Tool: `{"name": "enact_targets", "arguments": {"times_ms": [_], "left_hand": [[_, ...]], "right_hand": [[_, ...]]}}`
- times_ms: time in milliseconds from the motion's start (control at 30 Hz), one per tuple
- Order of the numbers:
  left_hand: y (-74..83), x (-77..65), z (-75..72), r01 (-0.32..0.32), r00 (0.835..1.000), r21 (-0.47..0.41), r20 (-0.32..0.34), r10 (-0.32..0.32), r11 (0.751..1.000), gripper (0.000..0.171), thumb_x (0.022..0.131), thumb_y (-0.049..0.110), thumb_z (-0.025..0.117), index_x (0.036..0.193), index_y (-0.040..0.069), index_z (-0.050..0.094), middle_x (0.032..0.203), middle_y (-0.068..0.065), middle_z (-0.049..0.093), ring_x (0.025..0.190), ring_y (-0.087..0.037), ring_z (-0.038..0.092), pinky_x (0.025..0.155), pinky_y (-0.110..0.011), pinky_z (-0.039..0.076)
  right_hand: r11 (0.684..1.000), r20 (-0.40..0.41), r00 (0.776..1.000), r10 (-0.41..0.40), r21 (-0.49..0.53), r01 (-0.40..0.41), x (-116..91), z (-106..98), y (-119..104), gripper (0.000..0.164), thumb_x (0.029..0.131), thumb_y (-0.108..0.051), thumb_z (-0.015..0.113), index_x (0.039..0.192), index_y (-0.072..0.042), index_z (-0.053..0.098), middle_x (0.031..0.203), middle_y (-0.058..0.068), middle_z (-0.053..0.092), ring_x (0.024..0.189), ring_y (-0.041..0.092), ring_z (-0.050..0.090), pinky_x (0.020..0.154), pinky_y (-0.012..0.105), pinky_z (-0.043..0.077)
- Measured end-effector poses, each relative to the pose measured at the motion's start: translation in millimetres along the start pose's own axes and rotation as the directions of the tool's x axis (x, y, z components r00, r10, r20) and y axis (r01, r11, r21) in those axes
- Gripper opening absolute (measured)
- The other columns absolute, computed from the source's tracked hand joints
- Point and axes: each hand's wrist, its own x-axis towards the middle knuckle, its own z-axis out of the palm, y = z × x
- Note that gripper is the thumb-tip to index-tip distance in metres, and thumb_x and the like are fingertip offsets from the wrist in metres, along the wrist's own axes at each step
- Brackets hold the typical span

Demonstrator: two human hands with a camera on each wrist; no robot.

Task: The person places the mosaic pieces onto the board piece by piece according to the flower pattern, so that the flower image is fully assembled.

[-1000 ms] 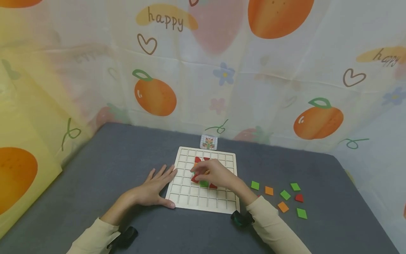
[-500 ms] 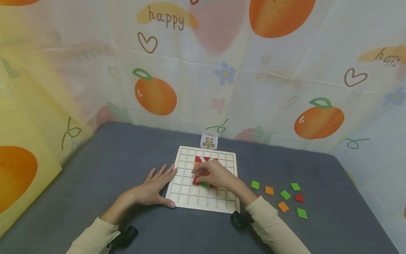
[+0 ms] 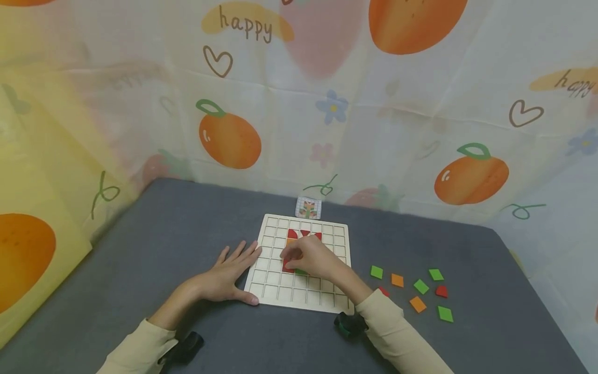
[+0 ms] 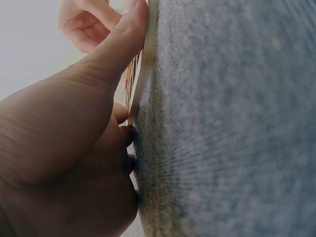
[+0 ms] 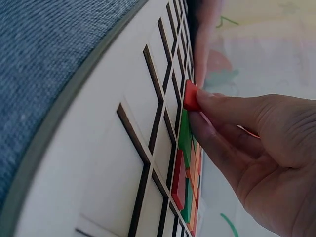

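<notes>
A pale wooden board (image 3: 285,295) with a square grid lies on the table. With its thumb and index finger, my right hand (image 3: 313,257) pinches a small red tile (image 5: 190,96) at a cell left of the middle. Beside that tile sit a green tile (image 5: 184,133) and another red tile (image 5: 178,180), with orange and green ones beyond. Red tiles (image 3: 291,234) also form a row higher up; my right hand covers part of the pattern from the head view. My left hand (image 3: 224,280), fingers spread, rests along the board's left edge, thumb at the near corner.
Right of the board lie several loose tiles: green (image 3: 421,286), orange (image 3: 418,304) and red (image 3: 441,291). A small pattern card (image 3: 308,208) lies just behind the board. The grey tabletop (image 3: 196,213) meets a printed curtain (image 3: 280,124) at the back.
The red tile in my right fingers has gone from slanted to nearly square with the grid. My right hand and forearm have shifted slightly; the left hand keeps its place.
</notes>
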Motion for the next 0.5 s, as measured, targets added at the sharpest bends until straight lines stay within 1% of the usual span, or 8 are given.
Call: {"name": "enact_targets", "arguments": {"times_ms": [200,500], "left_hand": [[0.2,-0.4,-0.1,-0.022,1.0,-0.003,-0.011,0.022,1.0,0.113,0.076,0.052,0.079,0.155,-0.002,0.019,0.161,-0.024,0.008,0.146,-0.049,-0.003,0.109,-0.068,-0.008],[1.3,0.0,-0.8,0.004,1.0,0.01,0.001,-0.004,1.0,0.112,0.077,0.052,0.078,0.156,0.0,0.017,0.162,-0.021,0.007,0.147,-0.046,-0.003,0.11,-0.066,-0.008]], "right_hand": [[1.0,-0.017,1.0,-0.009,-0.004,0.009,0.8,1.2,0.0,0.016,0.084,-0.004,0.077,0.099,-0.008,0.074,0.084,-0.004,0.07,0.075,0.008,0.064,0.069,0.023,0.051],[1.0,-0.043,0.999,-0.002,-0.022,0.001,-0.4,3.3,-2.3,0.019,0.084,-0.002,0.076,0.102,-0.005,0.073,0.087,-0.001,0.071,0.079,0.01,0.065,0.071,0.023,0.052]]}}
